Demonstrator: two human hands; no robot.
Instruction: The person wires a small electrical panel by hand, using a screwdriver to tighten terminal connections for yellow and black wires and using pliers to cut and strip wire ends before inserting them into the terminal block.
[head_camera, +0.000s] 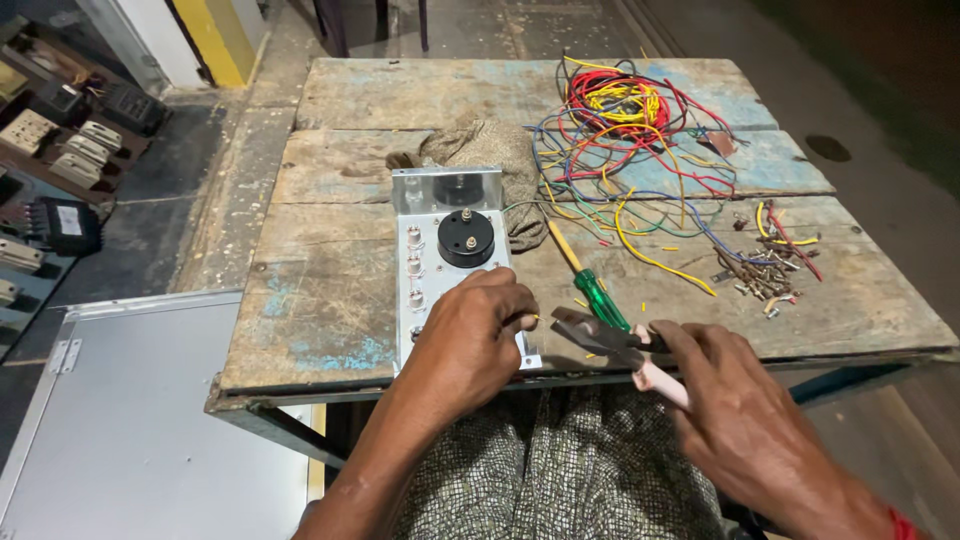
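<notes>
A weathered wooden plank worktop (330, 290), patched with flaking blue paint, is being viewed from above; it is being carried on a dark metal frame over a concrete floor (215, 190). To the left, one flat grey sheet-metal panel with a hinge (130, 420) is lying below the worktop's level, and several pale and black electrical boxes (60, 150) are being kept on the floor beyond it.

One silver L-shaped metal panel (425, 250) is lying near the front edge of the worktop, carrying one round black gauge (466, 238) and a column of small fittings. One crumpled grey-brown cloth (490, 150) is lying just behind it. One tangle of red, yellow, blue and green wires (625, 130) is spread over the far right, one small heap of metal screws and wire offcuts (765, 270) is lying at the right, and one screwdriver with a green-and-yellow handle (590, 285) is resting between panel and heap.

The left hand (470, 340) is being rested on the near end of the silver panel, its fingers curled down; what they are pinching cannot be told. The right hand (740, 420) is being closed around the pale pink handles of one pair of dark-jawed pliers (605, 335), whose tip is being pointed towards the left hand, just beside it.
</notes>
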